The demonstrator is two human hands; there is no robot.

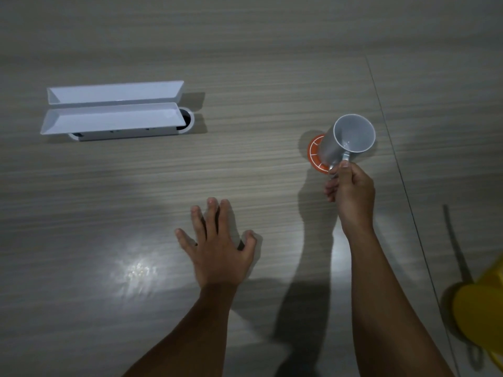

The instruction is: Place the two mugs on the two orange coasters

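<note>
Head view, looking down on a grey wood-grain table [245,63]; dim light, one bright glare patch on the near left part of the surface.

Right hand [351,191] is closed around the handle of a grey mug [345,140], thumb pressed on top of the handle, fingers curled under it; the mug tilts with its open mouth facing the camera (inside looks empty); its base is at an orange coaster [315,153] and covers most of it; only the coaster's left edge shows, orange with thin white lines; whether the base sits flat on the coaster cannot be told.

Left hand [217,240] holds nothing; fingers spread wide, palm down on or just above the table, near the centre, well apart from the mug; contact with the surface cannot be told.

Only one mug and one coaster are in view.

Far left: a white cable box [114,112] set in the table, two long white flaps raised open, a dark opening at its right end; well apart from both hands.

A thin dark seam [394,148] runs down the table to the right of the mug; bottom right corner shows a yellow object [479,308], cut off by the frame edge, too partial to identify; both forearms are bare and enter from the bottom edge.
</note>
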